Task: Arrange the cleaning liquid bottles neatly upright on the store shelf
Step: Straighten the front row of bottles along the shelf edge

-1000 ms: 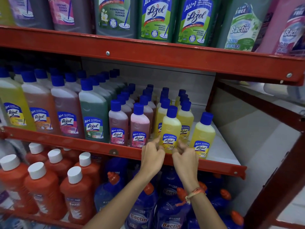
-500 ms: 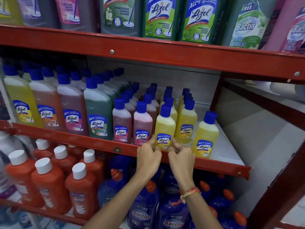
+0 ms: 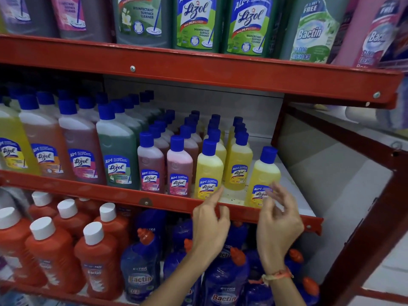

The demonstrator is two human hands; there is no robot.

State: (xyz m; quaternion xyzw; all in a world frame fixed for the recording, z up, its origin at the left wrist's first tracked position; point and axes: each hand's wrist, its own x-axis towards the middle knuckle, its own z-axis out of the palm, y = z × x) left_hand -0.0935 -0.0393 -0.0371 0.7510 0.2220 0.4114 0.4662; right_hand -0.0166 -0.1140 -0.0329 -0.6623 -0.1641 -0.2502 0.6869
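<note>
Small blue-capped bottles stand upright in rows on the middle red shelf (image 3: 123, 196). A yellow bottle (image 3: 208, 168) heads the third small row, next to a pink bottle (image 3: 179, 166). Another yellow bottle (image 3: 262, 175) stands alone at the right, apart from the rows. My left hand (image 3: 209, 219) is in front of the shelf lip, its forefinger touching the base of the front yellow bottle. My right hand (image 3: 279, 219) is open with fingers spread, just in front of the lone yellow bottle's label. Neither hand grips anything.
Larger bottles (image 3: 117, 151) fill the shelf's left half. Bare white shelf floor (image 3: 289, 188) lies right of the lone bottle. Big bottles (image 3: 196, 21) line the top shelf; orange bottles (image 3: 53, 250) and blue bottles (image 3: 141, 263) stand below. A red upright (image 3: 373, 217) bounds the right.
Both hands let go of the front yellow bottle, which now stands in line with the pink ones. My right hand moved right to the lone yellow bottle and opened.
</note>
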